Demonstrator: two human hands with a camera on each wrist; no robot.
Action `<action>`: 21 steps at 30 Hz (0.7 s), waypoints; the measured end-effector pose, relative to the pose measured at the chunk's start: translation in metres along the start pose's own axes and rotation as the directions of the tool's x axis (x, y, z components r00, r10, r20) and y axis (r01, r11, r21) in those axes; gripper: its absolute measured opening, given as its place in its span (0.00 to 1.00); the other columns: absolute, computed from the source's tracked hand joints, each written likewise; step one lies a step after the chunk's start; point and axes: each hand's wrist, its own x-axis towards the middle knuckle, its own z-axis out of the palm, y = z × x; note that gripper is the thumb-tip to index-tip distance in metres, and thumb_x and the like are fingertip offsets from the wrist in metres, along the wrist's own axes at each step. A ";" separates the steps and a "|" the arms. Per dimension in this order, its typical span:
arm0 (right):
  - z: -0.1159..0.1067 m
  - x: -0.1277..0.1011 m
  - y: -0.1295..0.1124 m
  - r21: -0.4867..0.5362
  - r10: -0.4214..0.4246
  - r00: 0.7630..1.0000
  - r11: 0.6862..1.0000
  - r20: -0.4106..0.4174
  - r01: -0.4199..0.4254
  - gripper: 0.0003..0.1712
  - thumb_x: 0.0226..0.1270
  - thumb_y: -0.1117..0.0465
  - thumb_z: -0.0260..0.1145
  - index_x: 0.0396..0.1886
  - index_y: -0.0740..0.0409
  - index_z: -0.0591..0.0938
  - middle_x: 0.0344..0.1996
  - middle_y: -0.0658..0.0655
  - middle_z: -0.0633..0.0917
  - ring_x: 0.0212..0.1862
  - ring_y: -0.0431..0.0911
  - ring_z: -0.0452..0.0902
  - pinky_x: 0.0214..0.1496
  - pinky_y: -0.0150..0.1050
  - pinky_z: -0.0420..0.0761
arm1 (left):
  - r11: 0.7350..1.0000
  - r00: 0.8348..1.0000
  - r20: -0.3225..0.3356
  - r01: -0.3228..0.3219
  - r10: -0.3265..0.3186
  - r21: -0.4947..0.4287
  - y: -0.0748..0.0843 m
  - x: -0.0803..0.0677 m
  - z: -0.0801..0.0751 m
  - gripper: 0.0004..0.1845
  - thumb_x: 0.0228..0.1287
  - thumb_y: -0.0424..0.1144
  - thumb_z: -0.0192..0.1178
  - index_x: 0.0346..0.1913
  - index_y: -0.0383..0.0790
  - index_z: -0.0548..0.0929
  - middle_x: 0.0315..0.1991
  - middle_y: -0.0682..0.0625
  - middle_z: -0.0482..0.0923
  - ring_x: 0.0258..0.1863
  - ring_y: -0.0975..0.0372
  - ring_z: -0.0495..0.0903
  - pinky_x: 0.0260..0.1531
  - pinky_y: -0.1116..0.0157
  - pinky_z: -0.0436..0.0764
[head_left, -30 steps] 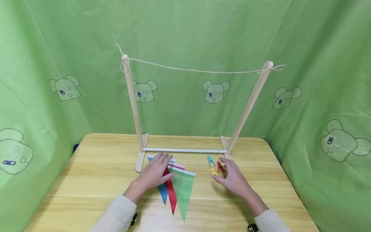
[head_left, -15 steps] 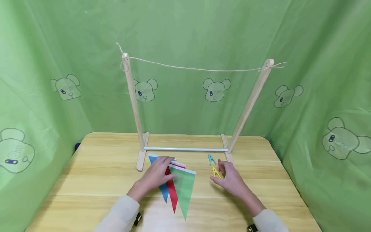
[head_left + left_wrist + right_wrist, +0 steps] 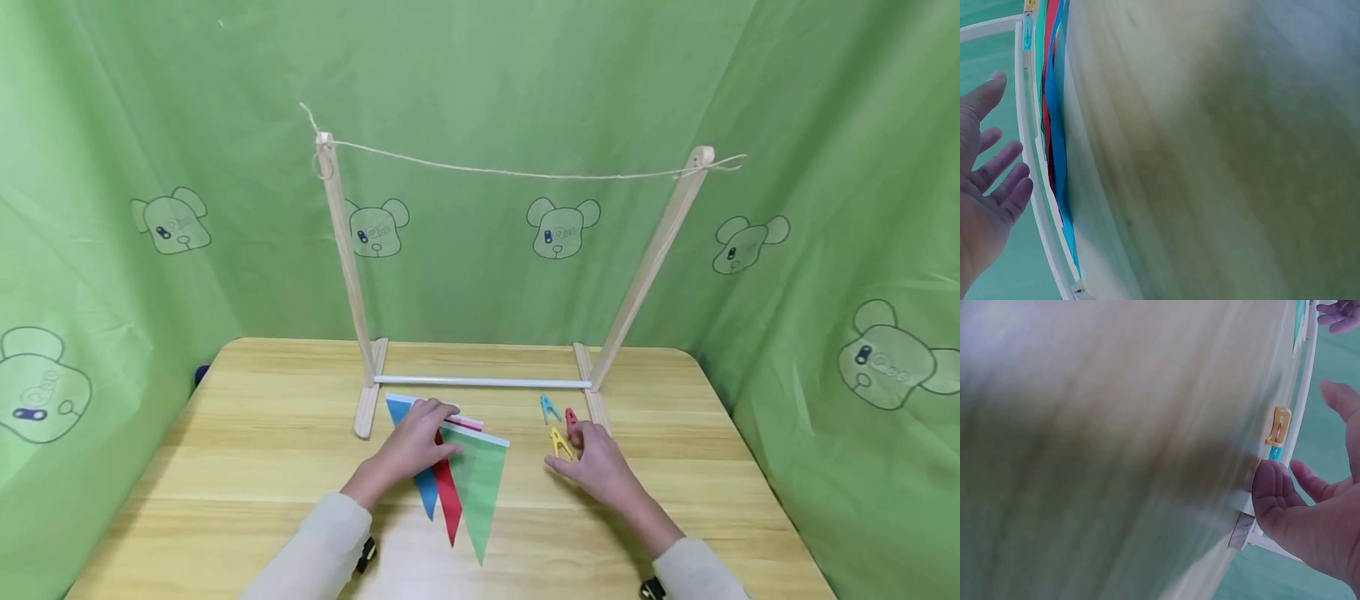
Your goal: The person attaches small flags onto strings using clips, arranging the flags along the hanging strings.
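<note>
— Head view, please.
— Left hand (image 3: 415, 444) lies flat, fingers straight, on the fanned pennants (image 3: 457, 475), seemingly pinning them to the table (image 3: 225, 467); right hand (image 3: 596, 465), relaxed and grasping nothing, reaches the red clothes peg (image 3: 572, 417), yellow peg (image 3: 559, 442) just beside.
— Wrist views?
— Left: fingers (image 3: 999, 165) spread, released; pennants edge-on. Right: palm open, yellow peg near the thumb; red peg hidden.
</note>
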 end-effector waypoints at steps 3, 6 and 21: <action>0.000 0.001 0.002 0.001 0.013 1.000 1.000 0.001 -0.013 0.37 0.55 0.47 0.82 0.53 0.68 0.77 0.43 0.60 0.80 0.42 0.49 0.74 0.46 0.44 0.81 | 1.000 1.000 -0.001 0.001 -0.001 0.010 0.000 0.002 0.001 0.30 0.62 0.51 0.74 0.63 0.42 0.82 0.55 0.48 0.81 0.51 0.57 0.74 0.53 0.57 0.80; 0.002 0.002 0.004 0.001 0.017 1.000 1.000 0.003 -0.017 0.34 0.55 0.49 0.82 0.51 0.67 0.78 0.41 0.59 0.80 0.39 0.47 0.73 0.42 0.40 0.79 | 1.000 1.000 -0.003 -0.002 0.002 0.015 -0.001 0.004 0.002 0.27 0.62 0.50 0.74 0.61 0.41 0.83 0.52 0.49 0.82 0.49 0.58 0.73 0.52 0.58 0.80; 0.008 0.002 0.006 -0.010 0.011 1.000 1.000 -0.012 -0.011 0.27 0.55 0.53 0.82 0.45 0.66 0.81 0.36 0.56 0.79 0.38 0.46 0.71 0.39 0.36 0.76 | 1.000 0.998 0.047 0.028 -0.028 -0.002 -0.003 0.007 0.004 0.21 0.66 0.43 0.72 0.59 0.41 0.85 0.51 0.49 0.82 0.50 0.57 0.75 0.53 0.58 0.81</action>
